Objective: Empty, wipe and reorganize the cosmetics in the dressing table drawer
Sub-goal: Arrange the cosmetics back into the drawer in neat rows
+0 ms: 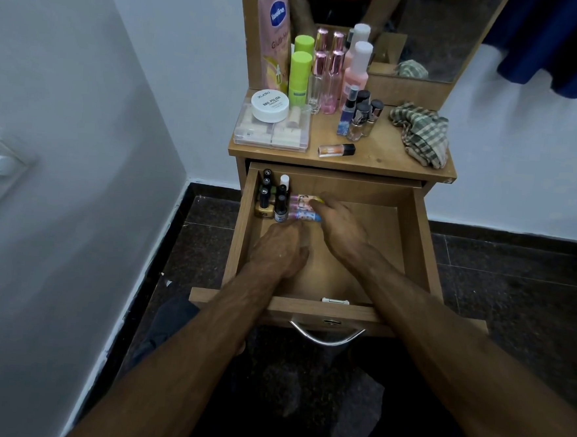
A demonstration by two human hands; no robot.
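Hands reach into the open drawer (419, 234). We see our right hand (339, 227) with fingers laid nearly straight on the tubes (303, 207) lying near the drawer's back left corner, just beside upright bottles (271, 200). Our left hand (279, 252) hangs near them, fingers curled; whether it holds anything we cannot tell. On the tabletop (380, 156) stand more cosmetics (328, 74), a cloth (421, 132) at its right edge.

Small bottles (271, 196) stand in the back left corner of the open drawer (419, 237), tubes (303, 207) lying just right of them; more bottles (328, 74) and a cloth (421, 133) sit on the tabletop (380, 156) behind.
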